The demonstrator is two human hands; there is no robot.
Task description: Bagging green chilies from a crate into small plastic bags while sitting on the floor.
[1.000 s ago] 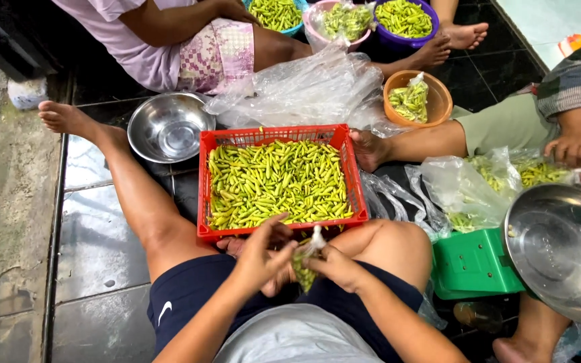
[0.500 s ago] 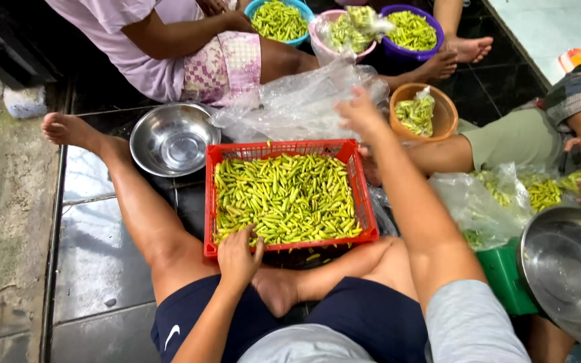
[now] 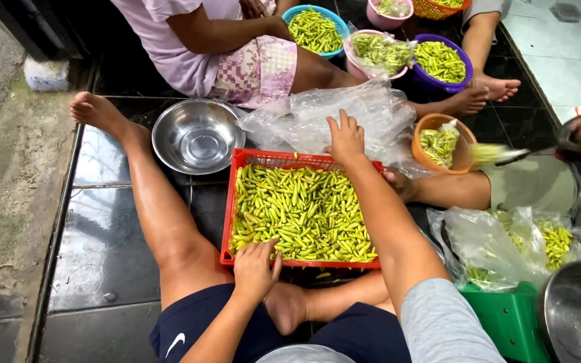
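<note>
The right hand (image 3: 345, 139) reached across to the far rim of a red plastic crate (image 3: 263, 160), fingers loosely spread and resting on the edge, grasping nothing. The left hand (image 3: 255, 267) lay on the near rim, fingers curled over the green chillies (image 3: 300, 212) that filled the crate. The crate sat on dark tiles between the person's legs, beside a steel bowl (image 3: 198, 136) and a crumpled clear plastic bag (image 3: 331, 117).

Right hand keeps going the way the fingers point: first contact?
Likely the clear plastic bag: the right hand reaches over the far rim of the red basket, fingertips already at the crumpled plastic. Depth unclear.
</note>
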